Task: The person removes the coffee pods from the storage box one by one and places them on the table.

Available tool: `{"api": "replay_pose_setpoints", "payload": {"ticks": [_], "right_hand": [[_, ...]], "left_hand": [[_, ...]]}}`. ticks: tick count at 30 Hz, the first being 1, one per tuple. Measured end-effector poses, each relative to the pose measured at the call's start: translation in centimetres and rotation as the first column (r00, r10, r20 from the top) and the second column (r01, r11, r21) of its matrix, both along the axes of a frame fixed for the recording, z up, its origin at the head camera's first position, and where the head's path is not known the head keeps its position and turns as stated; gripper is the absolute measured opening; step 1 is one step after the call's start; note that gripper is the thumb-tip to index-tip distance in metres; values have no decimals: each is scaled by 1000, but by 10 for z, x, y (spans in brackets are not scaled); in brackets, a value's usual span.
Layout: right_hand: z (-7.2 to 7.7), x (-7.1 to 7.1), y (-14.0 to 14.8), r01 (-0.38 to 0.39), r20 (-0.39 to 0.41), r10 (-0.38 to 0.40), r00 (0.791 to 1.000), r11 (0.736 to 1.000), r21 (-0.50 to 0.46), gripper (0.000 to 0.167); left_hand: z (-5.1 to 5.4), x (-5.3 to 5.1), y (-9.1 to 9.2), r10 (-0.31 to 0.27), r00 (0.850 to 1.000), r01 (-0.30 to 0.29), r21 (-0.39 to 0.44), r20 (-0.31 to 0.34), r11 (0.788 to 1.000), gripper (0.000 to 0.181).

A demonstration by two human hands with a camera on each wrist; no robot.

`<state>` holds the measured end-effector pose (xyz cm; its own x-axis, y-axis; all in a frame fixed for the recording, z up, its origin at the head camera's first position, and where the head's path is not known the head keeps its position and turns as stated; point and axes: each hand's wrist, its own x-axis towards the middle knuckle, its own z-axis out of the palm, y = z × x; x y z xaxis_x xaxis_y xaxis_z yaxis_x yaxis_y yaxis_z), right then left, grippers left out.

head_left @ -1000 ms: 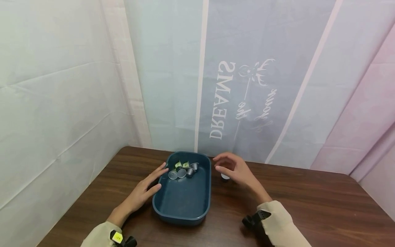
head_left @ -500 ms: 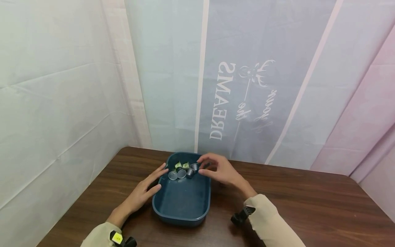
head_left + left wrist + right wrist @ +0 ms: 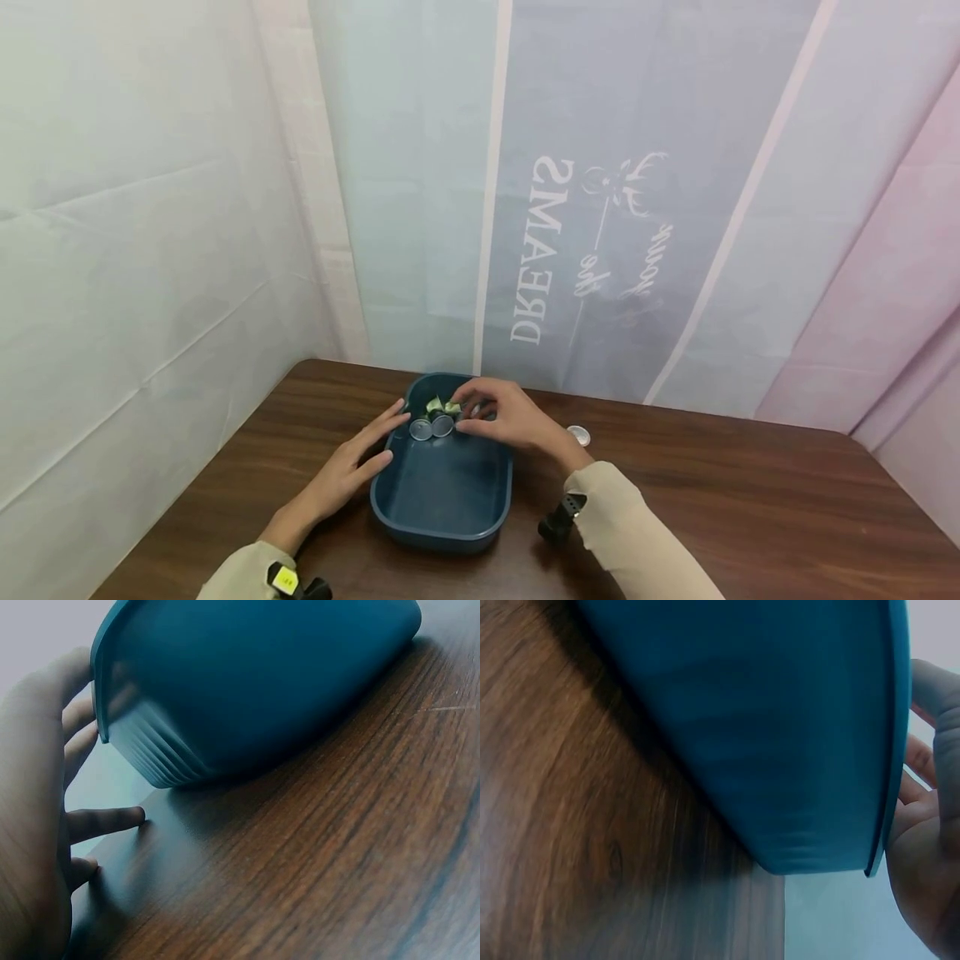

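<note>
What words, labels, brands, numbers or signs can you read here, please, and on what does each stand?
"DREAMS": cloth backdrop, sideways.
"the": same backdrop, script.
"your": same backdrop, script, probably.
Another word below it: too faint to read.
Yellow label on the left wristband: marks too small to read.
Coffee capsules: no print readable.

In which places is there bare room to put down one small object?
Free: the near half of the tray, between capsules and near rim; the table, right of the white disc and right sleeve.
Crowded: the tray's far end, with capsules and the right hand; its left rim, where the left hand rests.
</note>
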<state>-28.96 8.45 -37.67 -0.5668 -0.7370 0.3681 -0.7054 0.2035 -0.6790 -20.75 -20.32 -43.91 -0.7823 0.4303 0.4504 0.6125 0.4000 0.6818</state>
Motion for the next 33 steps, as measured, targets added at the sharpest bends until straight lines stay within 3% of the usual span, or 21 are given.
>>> {"api": "replay_pose_setpoints", "payload": {"ticks": [14, 25, 33], "right_hand": [[4, 1, -29, -59, -24, 63, 998, 991, 123, 32], [3, -7, -44, -98, -25, 110, 994, 953, 288, 35], [4, -7, -44, -78, 5, 82, 997, 931, 358, 36]], "left_hand": [[1, -2, -2, -5, 999, 6, -16, 38, 1000, 51], [-1, -2, 0, -7, 1000, 7, 7, 16, 1000, 52], [-1, -2, 0, -4, 1000, 4, -12, 10, 1000, 51]]}}
